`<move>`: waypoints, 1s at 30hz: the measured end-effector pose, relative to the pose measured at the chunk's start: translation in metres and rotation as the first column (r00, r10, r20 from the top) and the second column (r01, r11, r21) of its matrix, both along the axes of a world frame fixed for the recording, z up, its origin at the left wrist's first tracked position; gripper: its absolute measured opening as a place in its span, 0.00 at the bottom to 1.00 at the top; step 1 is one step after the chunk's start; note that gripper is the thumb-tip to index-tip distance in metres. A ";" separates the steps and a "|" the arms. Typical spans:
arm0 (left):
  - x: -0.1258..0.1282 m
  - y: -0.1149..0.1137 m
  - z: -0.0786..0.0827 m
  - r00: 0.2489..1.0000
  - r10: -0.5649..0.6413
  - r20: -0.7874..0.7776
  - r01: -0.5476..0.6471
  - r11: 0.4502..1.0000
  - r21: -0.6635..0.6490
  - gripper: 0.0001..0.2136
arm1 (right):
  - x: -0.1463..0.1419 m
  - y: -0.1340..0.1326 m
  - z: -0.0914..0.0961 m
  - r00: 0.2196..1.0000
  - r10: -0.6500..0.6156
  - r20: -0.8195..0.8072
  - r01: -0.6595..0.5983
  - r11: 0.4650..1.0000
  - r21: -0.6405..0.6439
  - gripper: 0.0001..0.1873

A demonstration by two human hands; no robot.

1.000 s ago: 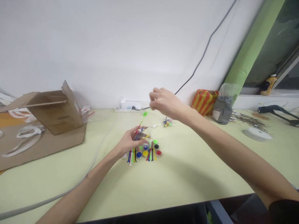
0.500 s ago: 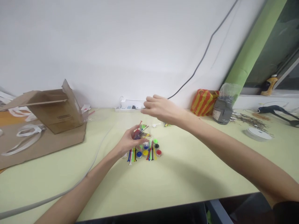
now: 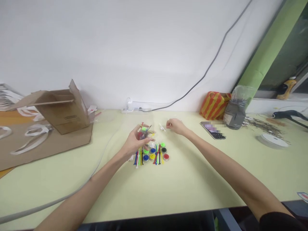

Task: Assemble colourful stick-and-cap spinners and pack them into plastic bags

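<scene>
My left hand (image 3: pixel 134 139) is closed around a cluster of small coloured plastic pieces (image 3: pixel 143 130), red, green and yellow, with thin sticks poking out above the fingers. To the right, my right hand (image 3: pixel 176 126) rests low over the table with its fingers curled together; what they hold, if anything, is hidden. Just left of its fingertips lies a small white plastic piece (image 3: pixel 162 128). In front of my left hand are several small round clear pots with coloured lids, among them a red one (image 3: pixel 166 157). Two bundles of thin coloured plastic sticks (image 3: pixel 139 157) lie among them.
An open cardboard box (image 3: pixel 64 117) stands at the left on flat cardboard. A power strip (image 3: pixel 134 111) lies by the wall. Rightward are a phone (image 3: pixel 213 130), a striped bag (image 3: pixel 213 106), a grey bag (image 3: pixel 234 114) and a white spool (image 3: pixel 273 140). A grey cable (image 3: pixel 60 201) crosses the front left.
My right hand has come down from above the table's back to near the white piece, uncovering the phone. My left hand keeps its hold on the coloured pieces. The view has shifted slightly.
</scene>
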State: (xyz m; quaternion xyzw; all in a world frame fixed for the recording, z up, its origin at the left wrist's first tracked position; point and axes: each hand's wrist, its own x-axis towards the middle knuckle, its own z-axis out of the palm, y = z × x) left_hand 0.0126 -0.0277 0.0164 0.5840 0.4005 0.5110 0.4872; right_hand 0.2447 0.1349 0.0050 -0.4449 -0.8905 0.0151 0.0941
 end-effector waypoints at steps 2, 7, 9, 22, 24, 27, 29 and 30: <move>0.001 -0.001 0.001 1.000 -0.009 -0.018 0.009 1.000 -0.001 0.29 | -0.004 0.000 0.000 1.000 -0.016 -0.021 0.015 1.000 -0.009 0.09; 0.000 -0.002 0.002 0.999 -0.026 -0.048 0.025 1.000 -0.016 0.31 | -0.020 -0.002 -0.006 0.998 -0.049 -0.031 0.049 0.999 -0.014 0.06; 0.000 -0.002 0.002 0.999 -0.033 -0.043 0.032 0.999 -0.020 0.31 | -0.024 -0.004 -0.009 0.997 -0.066 -0.045 0.065 0.998 -0.011 0.08; 0.001 -0.004 0.003 0.996 -0.067 -0.056 0.065 0.997 -0.043 0.31 | -0.029 -0.017 -0.004 0.999 0.041 0.006 -0.041 0.999 0.024 0.17; 0.001 -0.003 0.002 0.996 -0.071 -0.059 0.068 0.997 -0.043 0.31 | -0.031 -0.016 -0.002 0.998 0.060 0.026 -0.061 0.997 0.044 0.14; 0.000 -0.003 0.002 0.995 -0.079 -0.055 0.077 0.996 -0.040 0.31 | -0.029 -0.015 0.000 0.997 0.065 0.045 -0.068 0.996 0.059 0.08; 0.001 -0.004 0.003 0.995 -0.083 -0.054 0.081 0.996 -0.039 0.31 | -0.024 -0.013 0.005 0.997 0.056 0.046 -0.059 0.997 0.056 0.07; 0.001 -0.004 0.003 0.995 -0.089 -0.051 0.087 0.995 -0.043 0.32 | -0.020 -0.012 0.010 0.998 0.047 0.043 -0.049 0.997 0.052 0.07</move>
